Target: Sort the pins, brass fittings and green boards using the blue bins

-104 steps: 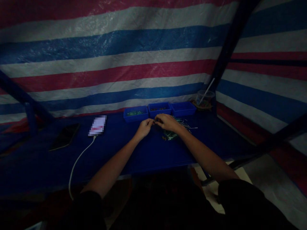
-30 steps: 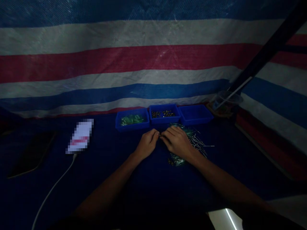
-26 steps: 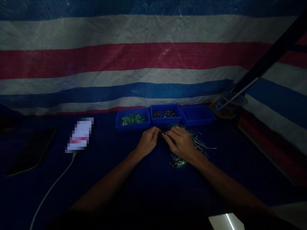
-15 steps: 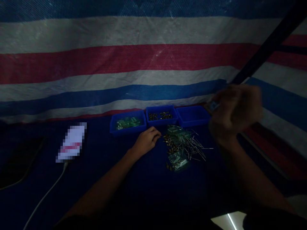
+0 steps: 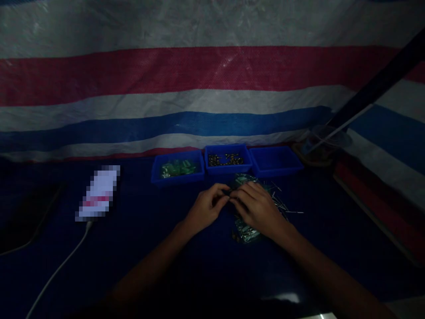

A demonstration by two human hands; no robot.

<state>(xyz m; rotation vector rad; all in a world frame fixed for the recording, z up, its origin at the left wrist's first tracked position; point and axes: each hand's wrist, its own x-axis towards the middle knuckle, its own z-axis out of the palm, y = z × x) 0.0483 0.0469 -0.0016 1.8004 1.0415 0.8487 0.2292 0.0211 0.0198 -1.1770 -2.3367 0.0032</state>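
My left hand [image 5: 207, 206] and my right hand [image 5: 255, 204] meet fingertip to fingertip over the dark blue table. Both are closed in a pinch around something small and dark that I cannot make out. Under and beside my right hand lies a pile: thin metal rods [image 5: 281, 204], a greenish clear plastic packet [image 5: 246, 232] and another packet [image 5: 244, 178] behind the fingers. A few small brassy pieces [image 5: 235, 237] show at the pile's near left edge. My right hand hides the middle of the pile.
Behind stand three blue trays: one with green packets [image 5: 177, 168], one with brassy metal parts [image 5: 229, 159], and a right one [image 5: 275, 160]. A clear cup [image 5: 332, 137] stands back right. On the left lie a lit, pixelated phone [image 5: 99, 192], its white cable [image 5: 63, 261] and a dark flat object [image 5: 28, 217].
My right hand has come down from the raised spot near the cup to meet my left hand at the pile. My left hand has shifted slightly. The view has tilted down a little.
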